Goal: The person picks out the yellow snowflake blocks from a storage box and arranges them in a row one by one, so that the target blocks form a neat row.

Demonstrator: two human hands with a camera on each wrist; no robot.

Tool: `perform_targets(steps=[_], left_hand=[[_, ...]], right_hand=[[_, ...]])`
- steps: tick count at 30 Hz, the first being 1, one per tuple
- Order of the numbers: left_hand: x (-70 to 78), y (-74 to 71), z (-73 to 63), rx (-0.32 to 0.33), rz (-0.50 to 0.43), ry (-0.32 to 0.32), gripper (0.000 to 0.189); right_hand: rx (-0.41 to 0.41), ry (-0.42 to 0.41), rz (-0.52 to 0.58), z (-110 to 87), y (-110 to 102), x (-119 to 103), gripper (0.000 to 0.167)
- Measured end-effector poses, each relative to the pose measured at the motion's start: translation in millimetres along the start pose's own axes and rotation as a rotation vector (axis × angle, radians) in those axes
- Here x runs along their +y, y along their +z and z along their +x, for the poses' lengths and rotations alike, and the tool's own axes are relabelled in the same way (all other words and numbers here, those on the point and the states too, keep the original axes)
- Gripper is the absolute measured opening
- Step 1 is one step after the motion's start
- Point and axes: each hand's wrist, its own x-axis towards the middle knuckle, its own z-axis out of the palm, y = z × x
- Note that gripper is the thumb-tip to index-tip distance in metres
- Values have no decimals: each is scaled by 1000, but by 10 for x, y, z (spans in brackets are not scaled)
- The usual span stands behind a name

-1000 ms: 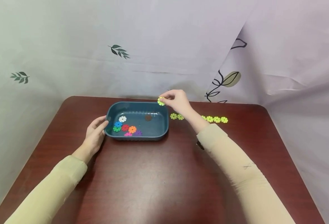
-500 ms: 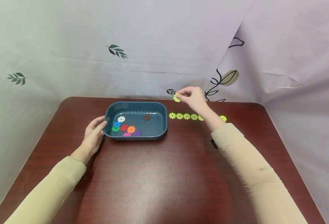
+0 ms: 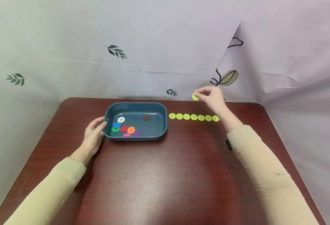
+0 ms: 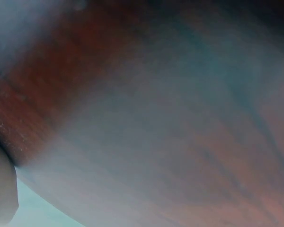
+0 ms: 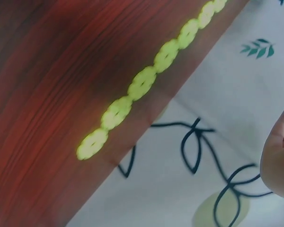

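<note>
My left hand (image 3: 93, 137) holds the left rim of a blue plastic basin (image 3: 162, 125), thumb over the edge. Between thumb and fingertips, my right hand (image 3: 213, 97) pinches a yellow-green flower-shaped disc (image 3: 194, 96), raised near the table's back edge. Below it runs a straight row of matching discs (image 3: 186, 116), rims touching, from beside the basin to behind the right forearm. The right wrist view shows that row (image 5: 142, 83) and part of the right hand (image 5: 279, 161), but not the held disc. Skin and a strip of table blur the left wrist view.
In the basin lie several single discs: white (image 3: 121, 119), brown (image 3: 146, 117), orange (image 3: 131, 130), and others bunched at the left. The dark red wooden table (image 3: 153, 175) ends at a pale leaf-printed cloth (image 3: 142, 72).
My right hand has carried the yellow-green disc from above the basin's right rim rightward along the row, uncovering the row's middle. My left hand stays on the basin.
</note>
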Motion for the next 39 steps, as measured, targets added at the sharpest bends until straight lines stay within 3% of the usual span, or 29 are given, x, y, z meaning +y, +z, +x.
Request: perform_targets(steps=[7,13,21,27,39], left_hand=[[-4,-4,-4,-7,1,4,19],[-1,-4,-10,6,16,0,17],[7,-16,-10,16,9,-12,16],[7,-25,-19,12,7,-14,16],[-48,-86,-17,-30,7,60,16]], right_hand=[[59,12,-25,-37,-255,179,28],[86,71,-52,-84,-438,378,34],[100,123,-35,-190,-608,639,38],[123,161,-84,-295,-722,865,41],[134,257,-94,-456,-846,1219,42]])
